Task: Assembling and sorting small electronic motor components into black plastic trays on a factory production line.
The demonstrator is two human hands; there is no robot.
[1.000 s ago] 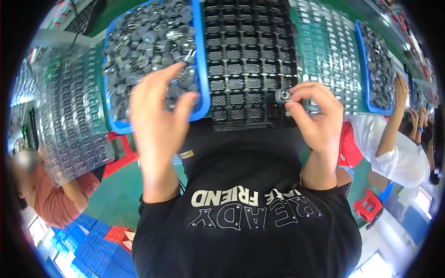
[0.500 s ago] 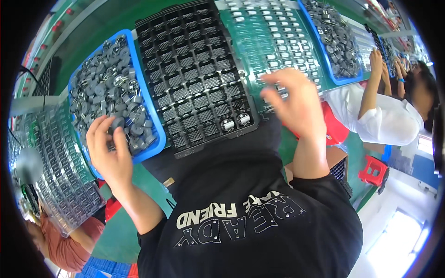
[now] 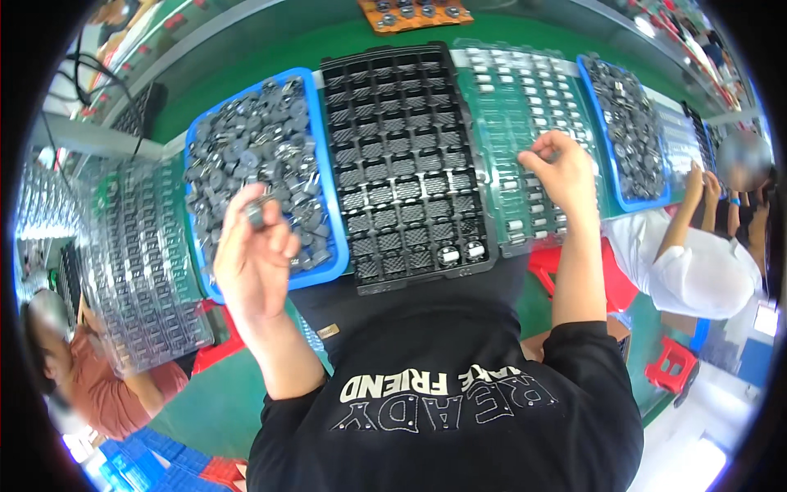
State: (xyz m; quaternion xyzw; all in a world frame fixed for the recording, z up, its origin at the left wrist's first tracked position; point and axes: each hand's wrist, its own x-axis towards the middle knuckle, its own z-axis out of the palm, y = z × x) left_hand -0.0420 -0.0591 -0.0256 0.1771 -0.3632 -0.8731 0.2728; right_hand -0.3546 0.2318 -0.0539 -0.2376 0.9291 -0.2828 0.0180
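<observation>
Between the thumb and fingers of my left hand (image 3: 258, 262) is a grey round part (image 3: 255, 213), raised over the near end of a blue bin (image 3: 334, 238). Many similar grey parts with metal pieces (image 3: 246, 156) fill that bin. My right hand (image 3: 566, 176) hovers above a clear plastic tray (image 3: 502, 164) holding rows of small silver-white cylinders (image 3: 537, 184). Its thumb and fingertips are pinched together; what they hold, if anything, is too small to tell. Between both hands lies a black pocketed tray (image 3: 402, 168), with two silver-white pieces (image 3: 461, 252) in its near right pockets.
Stacked clear trays (image 3: 139, 254) stand left, beside a person in a reddish-brown top (image 3: 123, 394). Another blue bin of grey parts (image 3: 627, 131) is at right, near a person in white (image 3: 689, 262). An orange-brown board with round parts (image 3: 414, 15) lies at the back.
My left hand has come up from the bin with a grey part in its fingers. My right hand's spread fingers have closed into a pinch over the clear tray. The whole view has shifted.
</observation>
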